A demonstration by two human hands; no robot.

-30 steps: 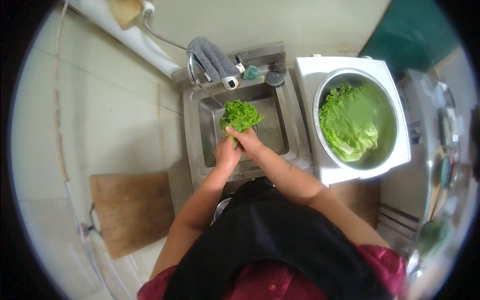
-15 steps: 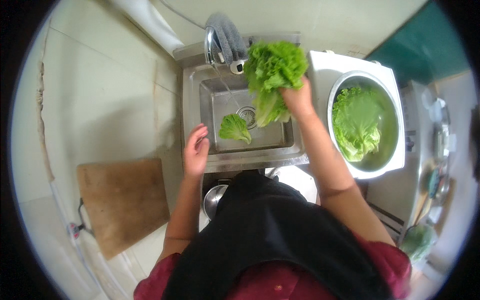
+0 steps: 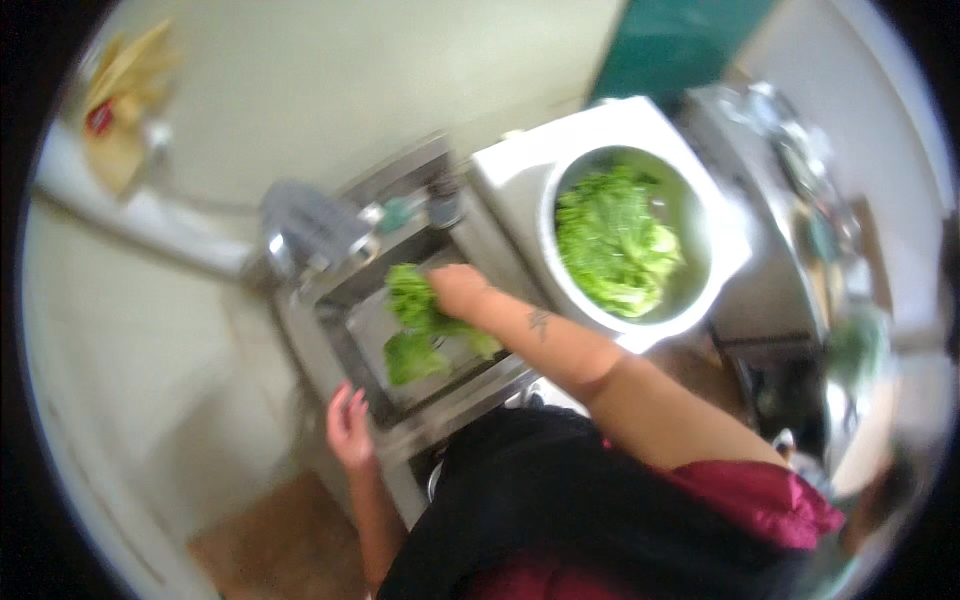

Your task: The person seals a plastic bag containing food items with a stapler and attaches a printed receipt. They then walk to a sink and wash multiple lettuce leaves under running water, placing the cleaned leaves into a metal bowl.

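My right hand (image 3: 462,292) reaches down into the metal sink (image 3: 450,402), closed around a bunch of green lettuce (image 3: 408,292). Its fingers are partly hidden by the leaves. Just in front of the bunch, a loose lettuce leaf (image 3: 410,360) lies on the basin floor, close to or touching it; blur hides which. Near the sink's front left corner, my left hand (image 3: 348,428) is held empty with its fingers stretched out. To the right, a round metal bowl (image 3: 694,268) holds more lettuce leaves (image 3: 618,240).
A faucet (image 3: 283,250) with a grey cloth (image 3: 315,222) draped over it stands at the sink's back left. The bowl rests on a white stand (image 3: 508,165). A wooden board (image 3: 275,540) is at the lower left. Cluttered shelving (image 3: 790,150) runs along the right.
The view has turned to the right. My right hand has lowered the lettuce bunch into the sink, near the loose leaf. My left hand remains empty by the sink's left side.
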